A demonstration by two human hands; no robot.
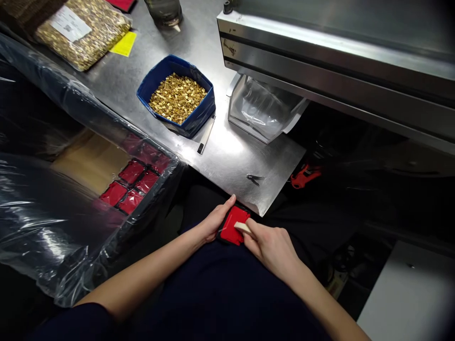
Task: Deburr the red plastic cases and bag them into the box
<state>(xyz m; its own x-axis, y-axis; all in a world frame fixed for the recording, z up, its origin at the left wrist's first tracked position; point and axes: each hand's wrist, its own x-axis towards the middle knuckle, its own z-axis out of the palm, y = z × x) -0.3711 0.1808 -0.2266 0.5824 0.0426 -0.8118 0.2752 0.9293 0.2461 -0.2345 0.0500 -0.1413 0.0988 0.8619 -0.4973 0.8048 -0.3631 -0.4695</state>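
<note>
Both hands low, over the lap, just below the near edge of the steel table (227, 156).

Left hand (213, 221): fingers curled round the left side of a small red pouch (232, 226), thumb on its top edge. Clamped on it.

Right hand (272, 248): pinches a pale flat stick (243, 228) between thumb and fingers; the stick's tip lies on the pouch's red face. Fingers pressed together on the stick.

Pouch sits between the two hands, tilted, its top corner close to the table edge; cannot tell if it touches.

On the table: blue bin (177, 94) filled with small brass parts, a clear bag (83, 31) of the same parts at far left with a yellow slip (124, 44) beside it, a clear plastic tray (263, 110) under the machine ledge (334, 57), small pliers (254, 178) near the front edge.

Left of the lap: a plastic-lined box (71, 189) with more red pouches (133, 185) laid in rows
</note>
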